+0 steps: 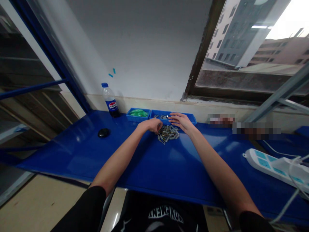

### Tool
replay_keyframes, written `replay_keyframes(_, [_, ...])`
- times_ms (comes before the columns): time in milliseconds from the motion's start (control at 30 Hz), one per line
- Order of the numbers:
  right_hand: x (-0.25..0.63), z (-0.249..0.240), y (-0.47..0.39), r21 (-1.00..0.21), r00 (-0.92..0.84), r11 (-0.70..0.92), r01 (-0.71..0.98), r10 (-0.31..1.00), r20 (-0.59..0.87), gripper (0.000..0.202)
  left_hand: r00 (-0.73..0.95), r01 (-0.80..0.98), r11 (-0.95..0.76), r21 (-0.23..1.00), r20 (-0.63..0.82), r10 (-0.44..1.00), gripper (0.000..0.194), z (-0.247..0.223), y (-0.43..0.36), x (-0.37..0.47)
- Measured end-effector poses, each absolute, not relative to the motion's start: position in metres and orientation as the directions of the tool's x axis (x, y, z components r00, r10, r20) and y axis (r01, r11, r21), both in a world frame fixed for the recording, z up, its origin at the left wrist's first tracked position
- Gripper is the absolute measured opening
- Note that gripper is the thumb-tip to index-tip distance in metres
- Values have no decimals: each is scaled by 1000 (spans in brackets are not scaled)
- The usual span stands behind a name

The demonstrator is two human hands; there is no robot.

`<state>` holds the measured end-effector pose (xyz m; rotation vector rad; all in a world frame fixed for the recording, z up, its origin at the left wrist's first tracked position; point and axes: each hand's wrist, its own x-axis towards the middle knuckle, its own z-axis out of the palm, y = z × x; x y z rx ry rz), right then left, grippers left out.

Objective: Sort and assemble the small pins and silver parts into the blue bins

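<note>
Holding the bare left hand point(154, 125) low at the left edge of a loose heap of grey cylinders and thin brass-coloured metal pins point(169, 132), with fingers curled inward and bunched; cannot tell of any piece pinched in them. Holding the bare right hand point(180, 121) above the back right of the heap, near a rectangular blue plastic tray of small grey pieces point(166, 122), with fingers stretched leftward and slightly parted; cannot tell of any grip at the tips. Seeing the heap on a glossy blue tabletop point(166, 170), in front of that tray. Seeing also, just beside it on the left, a rectangular blue plastic tray of bright green pieces point(134, 119); farther left, a clear plastic bottle with blue cap and label point(111, 102); at far right, a long white power strip with pale blue panels point(267, 163)
</note>
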<state>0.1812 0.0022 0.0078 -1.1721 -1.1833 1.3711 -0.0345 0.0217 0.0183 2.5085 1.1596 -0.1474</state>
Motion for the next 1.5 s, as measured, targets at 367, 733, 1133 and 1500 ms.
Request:
replay_keyframes(367, [186,2,6,-994,-143,-108,-30,984,-102,15,749,650,-633,421,-212,628,46,39,21,-51])
replay_keyframes(733, [187,2,2,-981,-274,-192,41,942,-196,16,752,423,-590,688,96,652,26,42,21,-47])
replay_keyframes(1133, [177,3,-4,-957,-409,-238,-168,900,-151,14,652,282,-558,780,271,708,24,33,23,-43])
replay_keyframes(1500, [174,-2,3,-996,-111,-72,-44,992,-66,10,746,633,-598,491,-180,642,14,38,16,-44])
